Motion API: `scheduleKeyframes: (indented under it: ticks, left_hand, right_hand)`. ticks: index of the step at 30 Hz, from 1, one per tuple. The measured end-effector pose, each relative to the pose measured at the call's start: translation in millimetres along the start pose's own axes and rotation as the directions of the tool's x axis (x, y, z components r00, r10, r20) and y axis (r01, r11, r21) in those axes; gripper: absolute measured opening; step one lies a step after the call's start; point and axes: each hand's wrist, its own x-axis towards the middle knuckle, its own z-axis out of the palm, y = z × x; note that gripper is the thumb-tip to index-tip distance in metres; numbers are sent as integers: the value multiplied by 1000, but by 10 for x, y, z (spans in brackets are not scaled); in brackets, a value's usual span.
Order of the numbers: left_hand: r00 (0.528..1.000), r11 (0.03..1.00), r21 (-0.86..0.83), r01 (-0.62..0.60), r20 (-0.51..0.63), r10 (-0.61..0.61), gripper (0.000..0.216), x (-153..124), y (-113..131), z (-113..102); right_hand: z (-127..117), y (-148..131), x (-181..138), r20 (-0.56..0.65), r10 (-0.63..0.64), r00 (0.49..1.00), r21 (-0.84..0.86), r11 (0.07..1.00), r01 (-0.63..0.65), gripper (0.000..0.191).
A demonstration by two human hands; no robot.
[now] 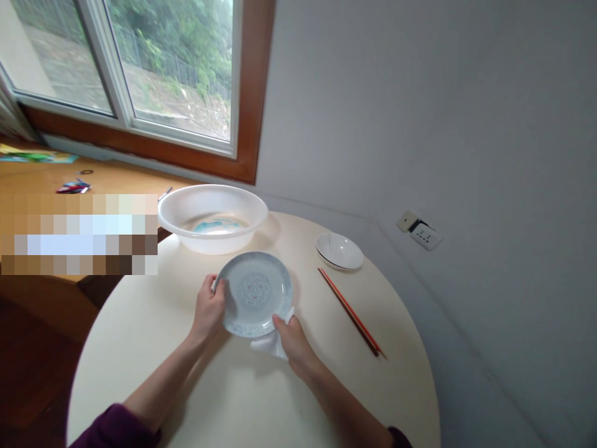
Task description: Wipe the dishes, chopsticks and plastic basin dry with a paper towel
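Observation:
A pale plate [255, 292] with a blue patterned rim and a floral centre is held up over the round table, its face tilted toward me. My left hand [209, 306] grips its left edge, thumb on top. At the lower right edge my right hand [293, 342] clasps the plate, the thumb on the rim. A white cloth or tissue [269, 346] is bunched between that hand and the plate, hanging below it. The fingers under the plate are hidden.
Behind the plate stands a large white basin [214, 239] with something blue inside. To the right lie a stacked pair of small white dishes [340, 251] and chopsticks [351, 311] on the round table [153, 323]. A wall with a socket [426, 237] borders the right; a wooden desk [116, 177] is at left.

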Motion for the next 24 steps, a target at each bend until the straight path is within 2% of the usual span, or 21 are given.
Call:
scheduleKeyframes:
  ticks: [2,6,8,12,17,20,24]
  left_hand:
    - [998,996,-72,42,47,-39,27,-50,63,12]
    - [973,947,-287,142,216,-80,45,-237,130,103]
    - [968,925,-346,159,238,-78,56,-327,128,159]
    - [960,914,-350,204,256,-116,73,-326,121,162]
    - [908,917,-278,288,383,-169,67,-179,208,28]
    - [905,893,-317,318,381,-187,76,-220,273,38]
    - [891,858,-353,373,396,-224,94,-366,294,129]
  right_hand:
    - [-11,66,91,-48,-42,998,-24,999,41,33]
    - [31,115,186,-160,-54,986,81,994,68,32]
    - [64,103,196,-171,-69,983,112,990,89,33]
    - [41,-6,207,-94,-100,990,45,994,105,29]
    - [-138,-170,289,-210,-258,943,-151,962,229,26]
    - [-185,-142,340,-247,-285,926,-134,957,258,26]
    - [-127,9,358,-335,-262,905,-81,965,250,31]
